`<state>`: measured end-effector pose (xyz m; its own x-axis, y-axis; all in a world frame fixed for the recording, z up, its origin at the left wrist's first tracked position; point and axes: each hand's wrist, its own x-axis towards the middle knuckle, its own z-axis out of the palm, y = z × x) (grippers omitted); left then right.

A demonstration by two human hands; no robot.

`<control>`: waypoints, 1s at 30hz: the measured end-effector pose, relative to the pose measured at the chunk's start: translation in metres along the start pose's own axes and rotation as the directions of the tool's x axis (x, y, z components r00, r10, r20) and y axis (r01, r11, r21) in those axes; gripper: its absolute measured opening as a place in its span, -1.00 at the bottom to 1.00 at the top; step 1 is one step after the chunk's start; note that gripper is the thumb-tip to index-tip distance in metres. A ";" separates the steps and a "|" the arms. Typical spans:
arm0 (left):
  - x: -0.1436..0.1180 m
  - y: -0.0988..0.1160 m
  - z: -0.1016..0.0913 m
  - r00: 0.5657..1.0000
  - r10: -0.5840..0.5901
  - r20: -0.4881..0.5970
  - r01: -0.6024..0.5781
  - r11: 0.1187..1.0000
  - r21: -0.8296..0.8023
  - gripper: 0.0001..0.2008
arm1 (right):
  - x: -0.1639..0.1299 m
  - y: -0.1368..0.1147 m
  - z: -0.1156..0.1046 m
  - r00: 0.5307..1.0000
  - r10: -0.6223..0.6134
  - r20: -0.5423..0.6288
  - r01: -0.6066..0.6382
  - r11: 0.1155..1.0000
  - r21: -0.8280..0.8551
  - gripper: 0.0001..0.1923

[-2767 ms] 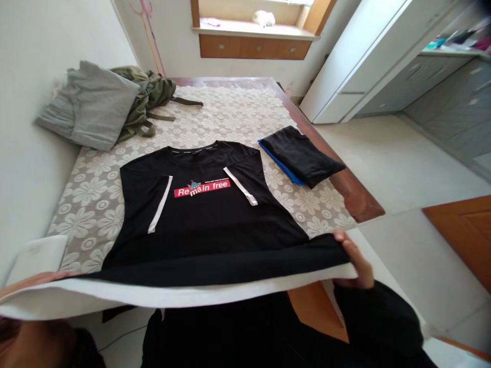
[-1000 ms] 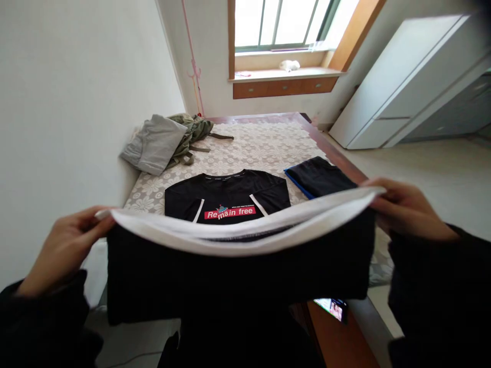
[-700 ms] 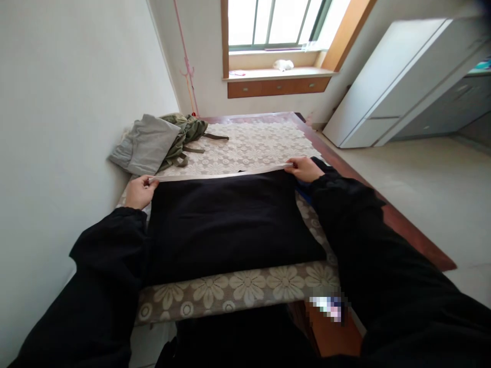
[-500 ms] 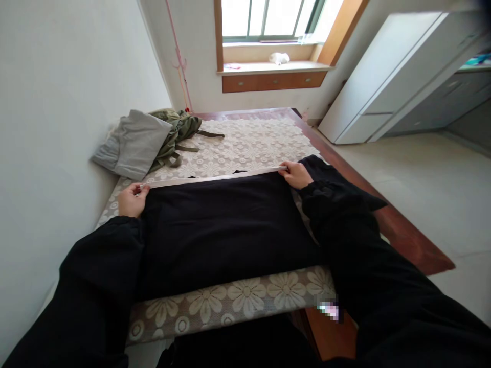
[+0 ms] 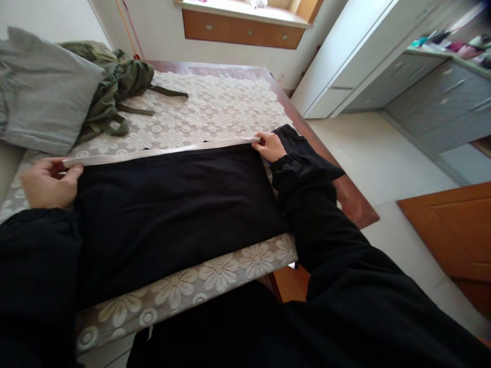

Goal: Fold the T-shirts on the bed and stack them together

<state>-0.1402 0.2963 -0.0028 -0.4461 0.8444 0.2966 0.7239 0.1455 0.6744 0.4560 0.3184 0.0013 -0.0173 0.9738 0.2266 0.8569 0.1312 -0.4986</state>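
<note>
A black garment (image 5: 176, 209) lies spread flat across the near part of the table, with faint creases over it. Along its far edge runs a long, narrow white strip (image 5: 169, 149), drawn straight between my hands. My left hand (image 5: 53, 184) pinches the strip's left end between thumb and fingers at the garment's far left corner. At the far right corner, my right hand (image 5: 271, 147) is closed on the other end. Whether either hand also grips the black cloth is hidden. More dark cloth (image 5: 310, 151) lies beyond my right wrist.
A flowered lace tablecloth (image 5: 215, 102) covers the table, whose red-brown wooden edge (image 5: 356, 204) shows on the right. Grey cloth (image 5: 42, 92) and an olive-green bag-like item with straps (image 5: 115, 87) lie at the far left. A white fridge (image 5: 345, 56) stands beyond.
The view has swung right and down, so the table and hands appear farther left and higher. Both hands keep hold of the strip, and the garment looks unchanged.
</note>
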 end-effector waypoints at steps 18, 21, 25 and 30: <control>-0.018 0.020 -0.010 0.998 0.066 0.025 -0.070 0.970 0.234 -0.57 | -0.012 -0.014 0.010 0.995 0.031 -0.092 -0.053 0.968 -0.244 -0.68; -0.020 0.021 -0.011 0.999 0.041 0.032 -0.048 0.963 0.266 -0.55 | -0.017 -0.021 0.011 0.997 -0.052 -0.065 0.032 0.961 -0.276 -0.62; -0.016 0.015 -0.009 0.996 0.075 0.057 -0.087 0.970 0.226 -0.56 | -0.020 -0.026 0.010 0.994 -0.107 -0.036 0.092 0.955 -0.282 -0.52; -0.013 0.010 -0.008 0.992 0.094 0.080 -0.107 0.981 0.164 -0.59 | -0.019 -0.028 0.008 0.996 -0.089 0.008 0.087 0.953 -0.290 -0.46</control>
<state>-0.1317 0.2820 0.0054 -0.3321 0.8930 0.3038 0.8438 0.1373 0.5189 0.4286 0.2977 0.0042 -0.0974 0.9598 0.2631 0.9646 0.1561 -0.2126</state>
